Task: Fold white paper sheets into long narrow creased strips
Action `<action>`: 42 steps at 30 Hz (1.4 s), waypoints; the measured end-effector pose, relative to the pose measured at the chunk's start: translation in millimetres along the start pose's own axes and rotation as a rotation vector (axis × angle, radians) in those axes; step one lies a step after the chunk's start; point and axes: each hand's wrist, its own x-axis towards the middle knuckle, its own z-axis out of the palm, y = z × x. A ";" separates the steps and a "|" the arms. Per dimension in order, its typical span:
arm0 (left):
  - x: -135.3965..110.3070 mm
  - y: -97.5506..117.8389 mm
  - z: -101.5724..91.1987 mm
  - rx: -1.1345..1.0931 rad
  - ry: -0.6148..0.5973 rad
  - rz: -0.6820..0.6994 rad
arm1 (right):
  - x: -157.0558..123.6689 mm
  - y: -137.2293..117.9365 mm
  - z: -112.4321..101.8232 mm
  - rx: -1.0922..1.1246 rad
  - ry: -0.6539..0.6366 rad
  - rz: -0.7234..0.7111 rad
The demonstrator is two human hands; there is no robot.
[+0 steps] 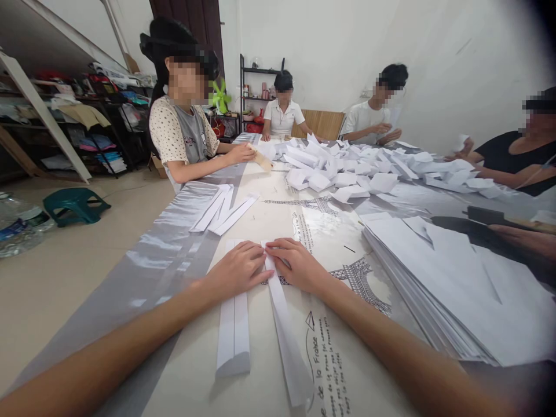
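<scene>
My left hand (pixel 238 270) lies flat on a folded white paper strip (pixel 234 336), fingers stretched toward the right. My right hand (pixel 296 266) presses with curled fingers on a second folded strip (pixel 286 341) just beside it. The fingertips of both hands nearly meet at the top of the strips. Both strips lie lengthwise toward me on the table's printed cloth (pixel 330 243).
A thick stack of white sheets (pixel 456 284) sits right of my hands. Three finished strips (pixel 223 211) lie ahead. A big heap of folded papers (pixel 356 168) fills the table's far end. Several other people sit around the table. A green stool (pixel 73 204) stands on the floor at left.
</scene>
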 end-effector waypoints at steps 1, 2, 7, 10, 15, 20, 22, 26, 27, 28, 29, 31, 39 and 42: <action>-0.8 0.9 -0.8 -0.002 -0.012 0.000 | -0.2 -0.2 -0.3 -0.010 -0.002 0.010; -1.6 1.7 -1.4 -0.006 -0.021 -0.002 | -0.5 -0.2 -0.8 -0.020 -0.001 0.019; -3.5 2.2 -1.0 -0.026 -0.005 -0.029 | -1.1 3.5 -2.5 -0.045 -0.001 0.044; -2.8 1.5 -0.3 -0.013 0.014 -0.022 | -1.0 7.1 -1.2 -0.047 0.001 0.040; -1.5 2.1 0.2 -0.012 0.037 0.082 | -1.1 10.1 1.2 -0.046 0.005 0.038; -1.7 1.5 3.8 -0.007 0.064 0.126 | -1.7 9.6 0.7 -0.047 -0.003 0.040; -1.6 0.4 5.6 0.018 0.096 0.166 | -2.1 9.9 1.0 -0.050 0.003 0.039; -0.9 -1.4 6.8 0.066 0.160 0.268 | -2.2 11.6 2.2 -0.058 0.015 0.031; -0.6 -1.5 6.3 0.068 0.175 0.289 | -2.1 11.9 2.4 -0.061 0.016 0.030; -0.4 -1.3 5.5 0.068 0.192 0.311 | -2.0 12.0 2.4 -0.063 0.014 0.029; -0.2 -0.9 4.4 0.065 0.205 0.332 | -1.9 12.1 2.3 -0.066 0.011 0.029; 0.0 0.4 2.1 0.054 0.219 0.370 | -1.5 11.7 1.7 -0.068 0.007 0.033; -2.2 5.4 -3.1 -0.070 0.224 0.502 | 0.3 9.2 -0.8 -0.058 0.000 0.052; -2.6 5.9 -5.3 -0.099 0.189 0.517 | 0.7 7.7 -0.1 -0.066 0.007 0.076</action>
